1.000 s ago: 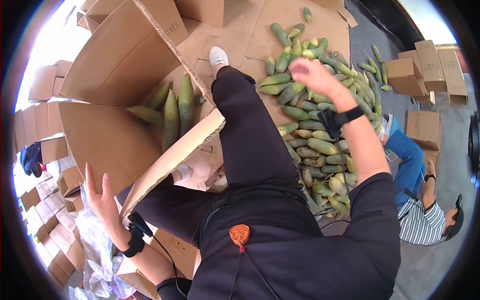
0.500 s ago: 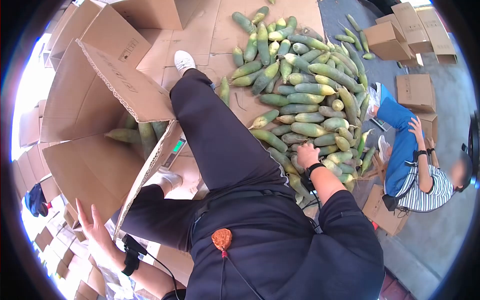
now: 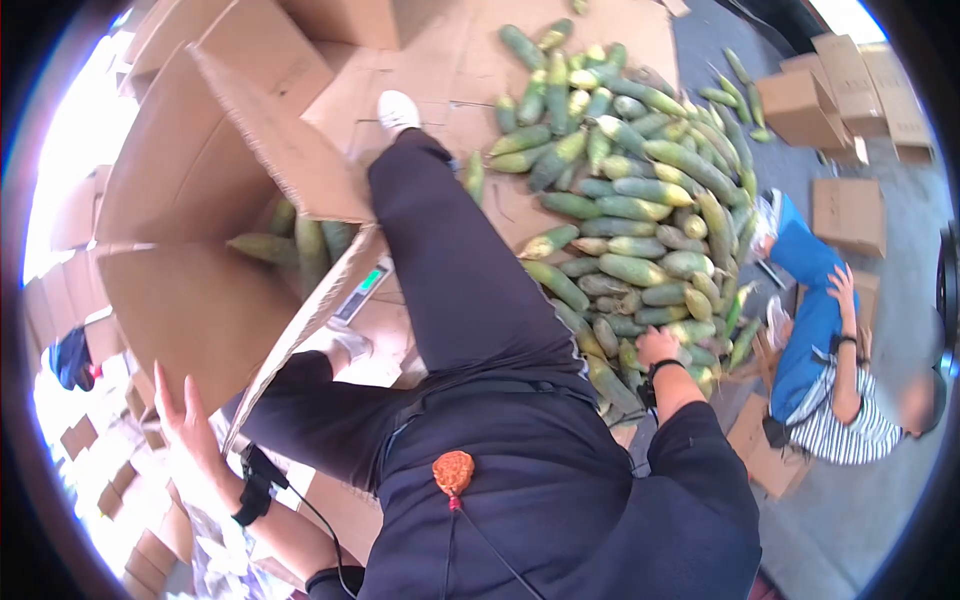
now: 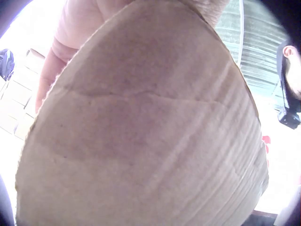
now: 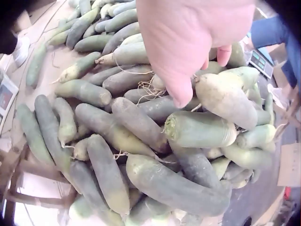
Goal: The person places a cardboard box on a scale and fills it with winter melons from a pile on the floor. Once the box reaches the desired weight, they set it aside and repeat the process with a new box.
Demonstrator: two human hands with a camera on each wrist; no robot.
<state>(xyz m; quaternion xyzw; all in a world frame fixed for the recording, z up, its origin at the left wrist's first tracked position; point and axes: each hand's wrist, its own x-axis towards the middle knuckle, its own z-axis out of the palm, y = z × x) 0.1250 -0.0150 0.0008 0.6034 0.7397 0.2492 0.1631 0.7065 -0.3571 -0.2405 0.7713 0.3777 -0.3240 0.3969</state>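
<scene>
My left hand [image 3: 190, 425] lies against an upright flap of the open cardboard box [image 3: 190, 315], its visible fingers straight. In the left wrist view this cardboard flap [image 4: 141, 122] fills most of the picture and hides much of the hand. Several long green radishes [image 3: 312, 245] lie inside the box. My right hand [image 3: 657, 348] is low over the near end of a large heap of green radishes [image 3: 630, 208]. Seen from the right wrist, the thumb [image 5: 181, 92] points down beside a pale radish [image 5: 223, 99], with a cut-topped green radish [image 5: 200, 129] just below; other fingers are mostly hidden.
A scale with a lit green display [image 3: 362, 292] shows beside the box, near my leg. Another person in a striped shirt [image 3: 845, 415] sits right of the heap. Cardboard boxes [image 3: 848, 215] stand at the right, and more are stacked at the left.
My right hand has come down from above the heap to its near end, then shifted slightly right. My left hand stays at the box flap. The head view has shifted.
</scene>
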